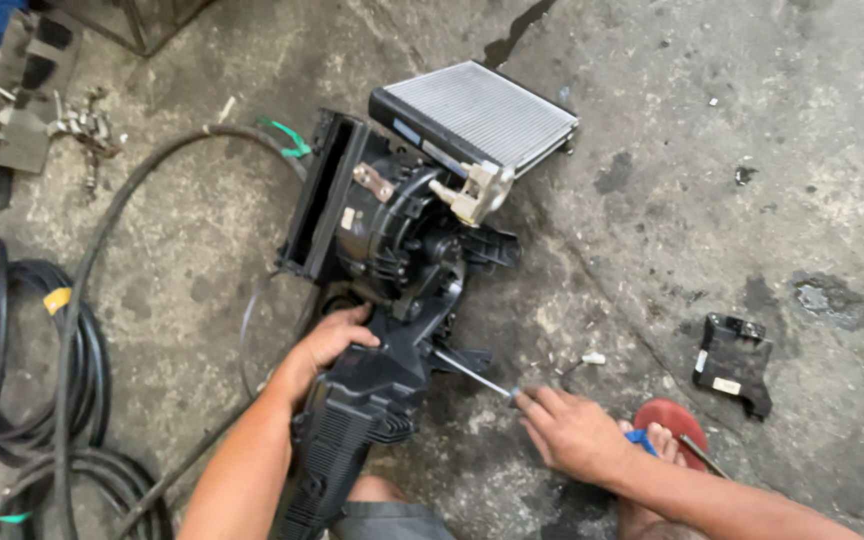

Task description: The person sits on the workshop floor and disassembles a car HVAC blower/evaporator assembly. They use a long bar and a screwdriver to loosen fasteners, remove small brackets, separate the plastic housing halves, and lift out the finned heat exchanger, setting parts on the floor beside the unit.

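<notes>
Your left hand (327, 345) rests on the black plastic blower housing (382, 290), which lies on the concrete floor (672, 150), fingers curled against its side to steady it. Your right hand (572, 432) has its fingers closed around a screwdriver (472, 375), the tip set into the housing beside your left hand. If the tip slips off, it could jab those fingers or crack the plastic. The silver finned core (482, 112) sits tilted at the far end and could bend if the unit rolls. Loose hoses (12, 340) lie well apart on the left
</notes>
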A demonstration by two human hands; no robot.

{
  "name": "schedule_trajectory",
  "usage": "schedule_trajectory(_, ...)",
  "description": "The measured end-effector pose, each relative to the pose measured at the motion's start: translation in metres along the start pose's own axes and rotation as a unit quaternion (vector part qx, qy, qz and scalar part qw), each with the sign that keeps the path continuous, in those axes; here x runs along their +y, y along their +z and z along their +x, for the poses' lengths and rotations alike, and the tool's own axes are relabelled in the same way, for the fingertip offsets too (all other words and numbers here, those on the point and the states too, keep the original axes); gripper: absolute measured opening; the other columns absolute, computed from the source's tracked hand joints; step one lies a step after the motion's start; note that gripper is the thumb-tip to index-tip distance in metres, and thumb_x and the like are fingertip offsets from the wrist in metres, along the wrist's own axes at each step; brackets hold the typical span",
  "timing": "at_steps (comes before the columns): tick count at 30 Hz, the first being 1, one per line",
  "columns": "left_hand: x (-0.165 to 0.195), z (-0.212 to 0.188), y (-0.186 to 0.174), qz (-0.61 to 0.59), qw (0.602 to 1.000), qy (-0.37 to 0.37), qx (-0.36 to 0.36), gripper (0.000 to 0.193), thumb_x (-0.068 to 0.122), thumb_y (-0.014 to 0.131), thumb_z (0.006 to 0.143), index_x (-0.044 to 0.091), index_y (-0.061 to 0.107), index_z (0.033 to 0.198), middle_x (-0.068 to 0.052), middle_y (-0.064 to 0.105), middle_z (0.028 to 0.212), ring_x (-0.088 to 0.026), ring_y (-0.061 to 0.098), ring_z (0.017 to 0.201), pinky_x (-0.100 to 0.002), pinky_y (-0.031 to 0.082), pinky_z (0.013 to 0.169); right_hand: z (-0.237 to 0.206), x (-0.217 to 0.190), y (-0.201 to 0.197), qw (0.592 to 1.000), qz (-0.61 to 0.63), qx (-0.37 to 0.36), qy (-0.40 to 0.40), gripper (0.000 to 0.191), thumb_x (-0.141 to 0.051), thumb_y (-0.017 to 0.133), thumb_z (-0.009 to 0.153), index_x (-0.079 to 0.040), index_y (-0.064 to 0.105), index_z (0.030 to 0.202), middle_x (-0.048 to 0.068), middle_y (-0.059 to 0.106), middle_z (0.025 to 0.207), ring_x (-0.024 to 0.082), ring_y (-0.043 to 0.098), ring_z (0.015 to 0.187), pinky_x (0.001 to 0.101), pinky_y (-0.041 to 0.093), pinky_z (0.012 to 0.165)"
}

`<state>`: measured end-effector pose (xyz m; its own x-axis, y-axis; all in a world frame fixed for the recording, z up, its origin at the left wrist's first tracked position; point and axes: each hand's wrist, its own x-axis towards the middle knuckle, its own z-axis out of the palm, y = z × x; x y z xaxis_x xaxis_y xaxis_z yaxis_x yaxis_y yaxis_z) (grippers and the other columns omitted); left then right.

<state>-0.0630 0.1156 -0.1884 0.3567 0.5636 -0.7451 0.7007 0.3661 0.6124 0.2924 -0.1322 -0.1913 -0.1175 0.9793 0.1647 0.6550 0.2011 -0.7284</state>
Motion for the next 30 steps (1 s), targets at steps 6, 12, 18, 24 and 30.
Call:
schedule_trajectory(6, -0.003, 0.000, 0.002, 0.011, 1.000, -0.014, 0.013, 0.100, 0.024, 0.073, 0.068, -0.005, 0.033, 0.155, -0.020, 0.041, 0.161, -0.027, 0.043, 0.148, -0.033, 0.035, 0.118, -0.002, 0.025, 0.025, 0.784, 0.416, -0.145, 0.439, 0.030, -0.017, 0.075, 0.089, -0.003, 0.076, 0.115, 0.010, 0.077, 0.077, 0.017, 0.060, 0.058, 0.0326, 0.045, 0.051)
schedule_trajectory(12, -0.006, -0.001, 0.004, 0.022, 0.999, 0.010, 0.023, 0.099, 0.024, 0.074, 0.068, -0.005, 0.035, 0.154, -0.019, 0.037, 0.163, -0.026, 0.035, 0.152, -0.031, 0.028, 0.121, -0.009, 0.019, 0.026, 0.687, 0.472, -0.184, 0.520, 0.038, -0.028, 0.068, 0.094, 0.003, 0.064, 0.115, 0.012, 0.070, 0.075, 0.022, 0.060, 0.054, 0.0351, 0.038, 0.043)
schedule_trajectory(18, -0.007, -0.002, 0.002, -0.040, 0.999, 0.026, -0.002, 0.098, 0.020, 0.074, 0.068, -0.006, 0.033, 0.153, -0.018, 0.036, 0.163, -0.026, 0.036, 0.151, -0.031, 0.031, 0.119, -0.011, -0.023, 0.003, 0.996, -0.046, -0.073, 0.000, 0.050, -0.020, 0.069, 0.084, -0.001, 0.059, 0.129, 0.018, 0.068, 0.097, 0.038, 0.068, 0.082, 0.0448, 0.056, 0.070)
schedule_trajectory(24, -0.012, 0.001, 0.003, -0.034, 0.999, 0.006, 0.023, 0.095, 0.018, 0.074, 0.068, -0.006, 0.038, 0.152, -0.019, 0.045, 0.159, -0.027, 0.048, 0.143, -0.031, 0.039, 0.114, 0.003, -0.005, 0.003, 0.975, 0.024, -0.158, 0.153, 0.047, -0.024, 0.071, 0.087, -0.012, 0.068, 0.132, 0.015, 0.068, 0.091, 0.036, 0.068, 0.081, 0.0432, 0.053, 0.071)
schedule_trajectory(30, -0.016, 0.004, -0.001, -0.037, 0.999, -0.016, 0.008, 0.096, 0.019, 0.073, 0.065, -0.004, 0.038, 0.152, -0.017, 0.046, 0.159, -0.027, 0.050, 0.142, -0.033, 0.041, 0.112, 0.020, 0.039, 0.011, 0.920, 0.207, -0.202, 0.265, 0.047, -0.021, 0.083, 0.078, -0.003, 0.074, 0.121, 0.010, 0.082, 0.100, 0.018, 0.075, 0.093, 0.0341, 0.057, 0.087)
